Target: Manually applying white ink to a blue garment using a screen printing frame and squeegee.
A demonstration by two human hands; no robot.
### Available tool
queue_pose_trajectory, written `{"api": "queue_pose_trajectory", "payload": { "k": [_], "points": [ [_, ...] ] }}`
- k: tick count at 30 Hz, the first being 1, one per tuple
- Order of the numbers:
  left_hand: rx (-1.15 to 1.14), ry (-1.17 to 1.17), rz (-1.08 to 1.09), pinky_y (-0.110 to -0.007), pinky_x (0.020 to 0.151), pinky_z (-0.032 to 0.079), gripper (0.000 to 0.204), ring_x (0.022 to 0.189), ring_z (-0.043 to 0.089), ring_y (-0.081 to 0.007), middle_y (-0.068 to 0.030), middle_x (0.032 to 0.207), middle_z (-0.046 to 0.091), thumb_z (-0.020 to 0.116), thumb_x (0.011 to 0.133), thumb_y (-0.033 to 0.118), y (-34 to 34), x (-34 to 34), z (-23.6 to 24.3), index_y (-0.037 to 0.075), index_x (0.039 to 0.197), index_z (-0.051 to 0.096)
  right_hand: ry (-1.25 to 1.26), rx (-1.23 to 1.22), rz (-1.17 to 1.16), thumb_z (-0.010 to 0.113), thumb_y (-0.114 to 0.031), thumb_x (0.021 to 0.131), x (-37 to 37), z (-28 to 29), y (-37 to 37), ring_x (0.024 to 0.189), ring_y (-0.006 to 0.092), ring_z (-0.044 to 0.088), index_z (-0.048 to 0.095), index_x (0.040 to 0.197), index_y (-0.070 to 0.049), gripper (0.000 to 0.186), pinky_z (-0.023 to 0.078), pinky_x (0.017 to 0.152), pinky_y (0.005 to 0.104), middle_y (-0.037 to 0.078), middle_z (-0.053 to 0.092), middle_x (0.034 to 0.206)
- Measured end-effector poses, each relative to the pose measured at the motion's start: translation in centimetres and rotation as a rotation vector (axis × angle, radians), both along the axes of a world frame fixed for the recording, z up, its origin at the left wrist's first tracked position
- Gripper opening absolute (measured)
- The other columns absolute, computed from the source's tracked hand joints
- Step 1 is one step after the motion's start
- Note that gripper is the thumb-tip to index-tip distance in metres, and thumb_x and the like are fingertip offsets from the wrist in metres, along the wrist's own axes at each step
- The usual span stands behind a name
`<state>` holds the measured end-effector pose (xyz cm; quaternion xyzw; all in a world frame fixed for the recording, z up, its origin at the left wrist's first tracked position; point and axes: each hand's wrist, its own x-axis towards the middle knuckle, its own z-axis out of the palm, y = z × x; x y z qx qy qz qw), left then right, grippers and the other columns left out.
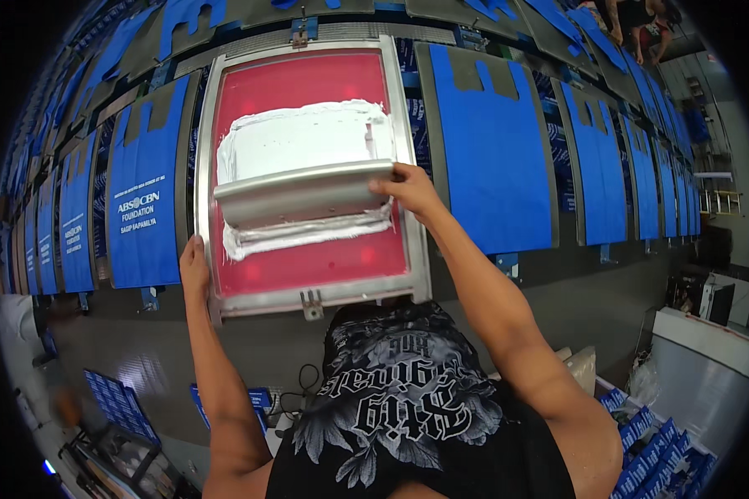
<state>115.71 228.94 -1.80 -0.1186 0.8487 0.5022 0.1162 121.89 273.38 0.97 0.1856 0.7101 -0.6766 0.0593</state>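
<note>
Right hand [408, 188] gripping right end of squeegee [304, 193], left hand [194, 268] pressed flat on lower-left edge of printing frame [208, 125], long table of blue bags [491, 158] beneath, squeegee lying crosswise over white ink [308, 137], nearer right hand.

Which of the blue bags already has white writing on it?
The blue bag just left of the red screen frame, beside the left hand. The blue bag on the right is plain.
</note>
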Motion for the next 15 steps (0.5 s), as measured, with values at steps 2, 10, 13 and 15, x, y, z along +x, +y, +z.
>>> {"api": "queue_pose_trajectory", "payload": {
  "k": [2, 10, 13, 15],
  "points": [
    [0.000, 0.002, 0.013, -0.030, 0.092, 0.040, 0.051, 0.107, 0.053, -0.0192, -0.0145, 0.117, 0.059, 0.046, 0.096, 0.036, 3.7, 2.6, 2.8, -0.005, 0.125, 0.049, -0.077, -0.089, 0.003, 0.078, -0.015, 0.069, 2.1, 3.0, 3.0, 0.088, 0.0155, 0.058, 0.064, 0.104, 0.001, 0.041, 0.045, 0.080, 0.0291, 0.007, 0.064, 0.095],
    [0.210, 0.019, -0.147, -0.030, 0.089, 0.043, 0.046, 0.104, 0.057, -0.0199, -0.0166, 0.112, 0.062, 0.050, 0.094, 0.033, 26.6, 10.9, 1.0, -0.001, 0.125, 0.050, -0.030, 0.065, -0.175, 0.075, -0.010, 0.066, 14.1, 6.6, 24.9, 0.081, 0.0147, 0.058, 0.066, 0.096, 0.000, 0.033, 0.046, 0.076, 0.0284, 0.006, 0.064, 0.086],
    [0.162, 0.086, -0.149, -0.030, 0.087, 0.044, 0.044, 0.102, 0.058, -0.0196, -0.0174, 0.109, 0.063, 0.051, 0.093, 0.032, 32.9, 13.4, 0.1, -0.001, 0.122, 0.052, -0.030, 0.077, -0.204, 0.075, -0.007, 0.065, 16.8, 6.6, 31.0, 0.083, 0.0156, 0.059, 0.066, 0.097, 0.001, 0.035, 0.045, 0.079, 0.0295, 0.006, 0.065, 0.088],
    [0.146, 0.072, -0.144, -0.030, 0.086, 0.044, 0.042, 0.101, 0.058, -0.0189, -0.0173, 0.108, 0.063, 0.051, 0.093, 0.031, 35.5, 14.7, -0.1, 0.000, 0.121, 0.053, -0.036, 0.073, -0.175, 0.076, -0.007, 0.065, 16.8, 4.8, 34.4, 0.083, 0.0159, 0.059, 0.066, 0.097, 0.000, 0.035, 0.045, 0.079, 0.0296, 0.006, 0.065, 0.088]
  ]
}}
